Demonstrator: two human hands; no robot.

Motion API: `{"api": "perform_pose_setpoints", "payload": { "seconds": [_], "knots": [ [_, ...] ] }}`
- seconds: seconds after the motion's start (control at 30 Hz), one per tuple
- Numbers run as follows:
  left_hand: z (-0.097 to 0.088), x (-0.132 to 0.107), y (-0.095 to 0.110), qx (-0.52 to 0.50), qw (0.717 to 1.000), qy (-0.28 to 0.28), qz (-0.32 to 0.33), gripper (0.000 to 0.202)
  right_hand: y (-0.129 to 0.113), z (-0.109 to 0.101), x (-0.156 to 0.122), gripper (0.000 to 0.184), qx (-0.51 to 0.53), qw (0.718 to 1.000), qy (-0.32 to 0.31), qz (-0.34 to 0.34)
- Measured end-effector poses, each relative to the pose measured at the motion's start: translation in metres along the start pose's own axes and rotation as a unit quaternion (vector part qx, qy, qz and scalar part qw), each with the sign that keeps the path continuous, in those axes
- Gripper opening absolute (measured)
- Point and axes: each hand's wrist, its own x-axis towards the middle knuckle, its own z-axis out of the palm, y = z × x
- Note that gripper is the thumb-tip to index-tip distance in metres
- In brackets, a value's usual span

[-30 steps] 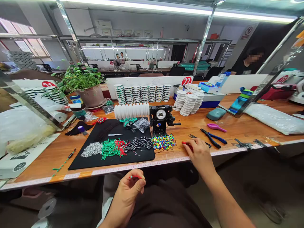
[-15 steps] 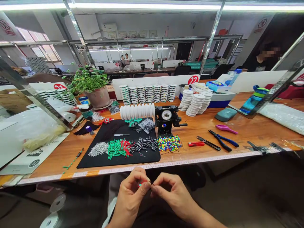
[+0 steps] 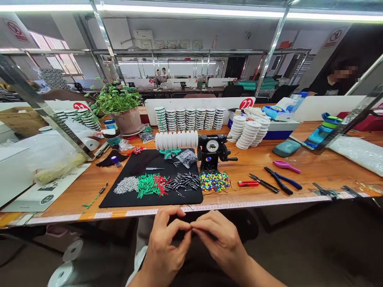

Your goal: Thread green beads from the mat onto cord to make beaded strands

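Note:
My left hand [image 3: 166, 247] and my right hand [image 3: 220, 239] meet fingertip to fingertip below the table's front edge, over my lap. Both pinch something small and thin between thumb and forefinger; it is too small to name. Straight ahead on the wooden table [image 3: 299, 175] lies a black mat [image 3: 134, 199] with piles of silver, green, red and black small parts [image 3: 149, 185]. A heap of coloured beads [image 3: 214, 180] sits by the mat's right edge. A red lighter [image 3: 247, 183] lies on the table to the right of the beads.
A black hand-crank machine [image 3: 213, 151] with white spools [image 3: 176, 140] stands behind the mat. Pliers [image 3: 281, 180], tweezers [image 3: 263, 182] and a purple scoop [image 3: 285, 165] lie at the right. Spool stacks [image 3: 188, 118], a potted plant [image 3: 119, 107] and a seated person [image 3: 335, 81] are behind.
My right hand left the red lighter on the table and came down to join my left hand at my lap. The view shifted a little.

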Motion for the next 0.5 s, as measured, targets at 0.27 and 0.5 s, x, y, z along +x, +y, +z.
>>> {"api": "perform_pose_setpoints", "payload": {
  "seconds": [0.27,0.5],
  "knots": [
    [-0.003,0.003,0.002,-0.094,0.987,-0.081,-0.102,0.009,0.009,0.000,-0.010,0.031,-0.023,0.997,-0.005,-0.068],
    [0.010,-0.002,0.003,-0.030,0.997,-0.043,-0.059,0.010,0.009,0.012,-0.007,0.020,-0.127,0.979,0.022,-0.156]
  ]
}}
